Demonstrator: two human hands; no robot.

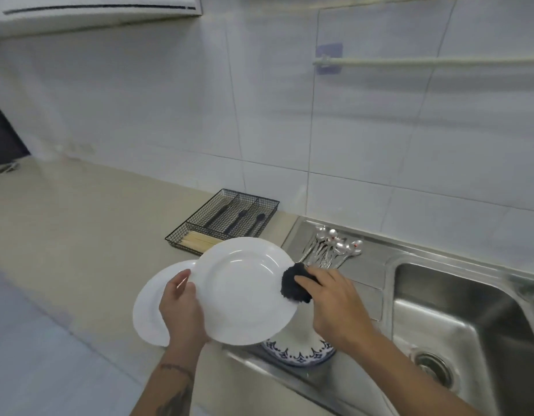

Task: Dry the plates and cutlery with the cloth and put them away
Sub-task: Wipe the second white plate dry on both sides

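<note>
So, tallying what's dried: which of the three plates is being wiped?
The plain white plate held up by the left hand; the right hand presses the dark cloth on its rim.

White plate point(241, 291) held tilted above the counter edge, face up toward the camera, gripped at its left rim by the left hand point(181, 310); bunched dark cloth point(294, 288) pressed on its right rim by the right hand point(334, 307). Second white plate point(148, 310) flat on the counter just behind and left, partly hidden. Blue-patterned plate point(298, 352) on the steel drainboard underneath, mostly covered. Bunch of shiny spoons point(331, 246) lying on the drainboard near the wall. Black wire cutlery tray point(223, 220) on the counter, holding dark utensils and pale chopsticks
</note>
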